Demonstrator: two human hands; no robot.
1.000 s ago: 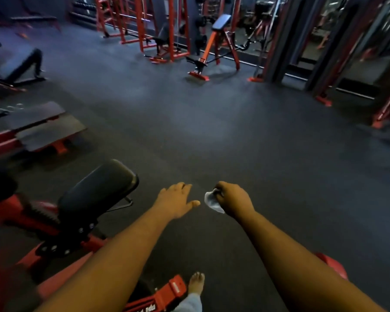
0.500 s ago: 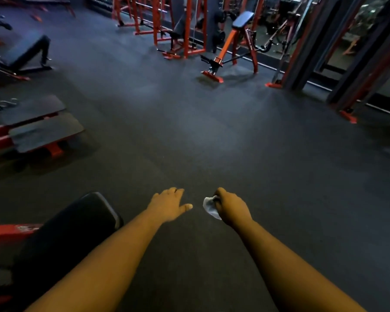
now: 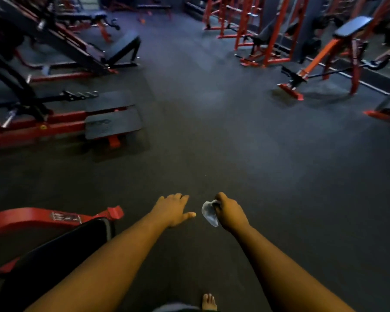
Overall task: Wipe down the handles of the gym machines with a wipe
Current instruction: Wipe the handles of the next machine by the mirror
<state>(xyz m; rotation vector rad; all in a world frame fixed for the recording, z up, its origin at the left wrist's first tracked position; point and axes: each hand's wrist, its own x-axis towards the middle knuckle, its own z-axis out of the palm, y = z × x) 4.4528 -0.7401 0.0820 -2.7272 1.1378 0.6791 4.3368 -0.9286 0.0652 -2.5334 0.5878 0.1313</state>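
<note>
**Between machines, wipe in hand, no handle in reach**

Right hand has its fingers curled round a crumpled pale wipe, which sticks out on the thumb side and hangs in the air over the floor. Left hand holds nothing, palm down, fingers loosely straight, thumb out toward the wipe, just beside it but not touching.

Progress: can't tell which handles are already wiped; nothing looks wet or marked. No hand is on any machine, so this reads as a walk across to one. Likely most of the room is left.

Materials: floor is dark matte rubber, lightly speckled. Left machine has a red painted steel frame, flat black textured foot plates and a chrome bar end. Near bench pad is smooth black vinyl, rounded edge, on a red frame. Right bench has orange-red legs and a dark padded top. Wipe is thin, soft, wrinkled. A bare foot shows at the bottom edge.
</note>
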